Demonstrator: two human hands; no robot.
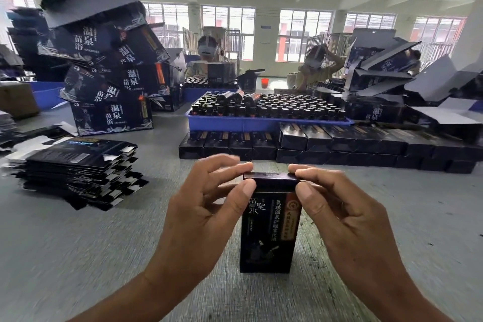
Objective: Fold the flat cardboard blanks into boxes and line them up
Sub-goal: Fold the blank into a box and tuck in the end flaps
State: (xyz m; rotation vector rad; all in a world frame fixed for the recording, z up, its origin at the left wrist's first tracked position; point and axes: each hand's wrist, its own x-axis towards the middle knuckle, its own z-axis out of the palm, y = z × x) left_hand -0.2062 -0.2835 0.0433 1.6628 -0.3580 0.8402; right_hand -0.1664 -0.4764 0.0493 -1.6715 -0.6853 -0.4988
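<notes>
Left hand (206, 206) and right hand (337, 206) each pinching black box (266, 238) top, big cartons (112, 115) reading 温泉苗浴

Packing workshop, stacked printed cartons (112, 117), bottle-filled blue tray (261, 123), seated workers (206, 55)

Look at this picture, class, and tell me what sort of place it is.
Probably a packing workshop. A stack of flat blanks lies on the table, finished boxes are lined up behind, and a blue tray holds many small bottles. Both hands, left and right, pinch a box top.
</notes>
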